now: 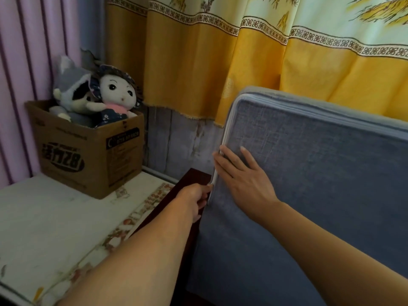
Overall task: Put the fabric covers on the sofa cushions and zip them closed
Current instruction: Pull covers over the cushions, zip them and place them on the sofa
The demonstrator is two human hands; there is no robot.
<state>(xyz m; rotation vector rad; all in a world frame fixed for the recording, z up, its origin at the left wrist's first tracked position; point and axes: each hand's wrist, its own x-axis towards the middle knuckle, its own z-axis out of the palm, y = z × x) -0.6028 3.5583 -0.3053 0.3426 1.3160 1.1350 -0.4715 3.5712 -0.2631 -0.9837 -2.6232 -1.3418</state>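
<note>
Blue-grey woven fabric covers a large flat sofa cushion that stands on edge, leaning back against a yellow and cream patterned curtain. A pale zipper runs down the cushion's left edge and along its top edge. The right hand lies flat on the cushion's front face just beside that left edge, fingers spread fairly wide and pressing on the fabric, the thumb reaching to the zipper line. The left hand is below it at the same edge, fingers curled in tight and pinching at the zipper (whether it holds the pull tab or only the tape is too small to tell). Above the left hand the zipper looks parted; below it the edge is hidden by the hand.

A dark wooden sofa arm stands just left of the cushion, touching its lower edge. Further left of the cushion lies a white surface with a printed floral border, and on it, well apart from the cushion, sits a brown cardboard box holding a grey plush animal and a white-faced rag doll in a pink collar.
</note>
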